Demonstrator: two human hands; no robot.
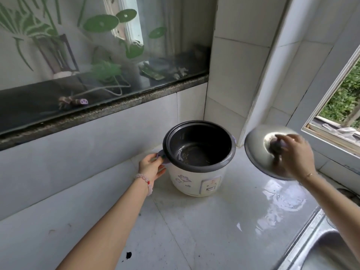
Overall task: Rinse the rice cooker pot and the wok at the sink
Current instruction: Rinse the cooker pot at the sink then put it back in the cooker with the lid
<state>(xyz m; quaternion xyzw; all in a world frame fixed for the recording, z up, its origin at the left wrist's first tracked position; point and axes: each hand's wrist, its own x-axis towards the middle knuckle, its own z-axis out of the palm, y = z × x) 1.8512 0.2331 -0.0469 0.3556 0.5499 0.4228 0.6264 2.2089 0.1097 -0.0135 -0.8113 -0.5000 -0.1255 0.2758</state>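
— What's nearest?
— A smooth steel sink point(327, 250) on the right, then a glossy white tiled counter point(194, 230), wet in patches
— And the hands?
— The left hand point(151, 167) grips the lilac handle point(161, 155) of the cooker point(194, 182). The right hand point(294, 152) clasps the dark knob point(276, 146) of a domed metal lid point(257, 152), tilted in the air beside it
— The pot point(198, 145)?
— Round, dark, matte, seated in the white flower-printed cooker in the tiled corner. A speckled stone ledge point(97, 117) runs behind

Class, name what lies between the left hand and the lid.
The rice cooker with its dark pot seated inside. The left hand grips its side handle; the lid is held beside it by the right hand. The head view shows this.
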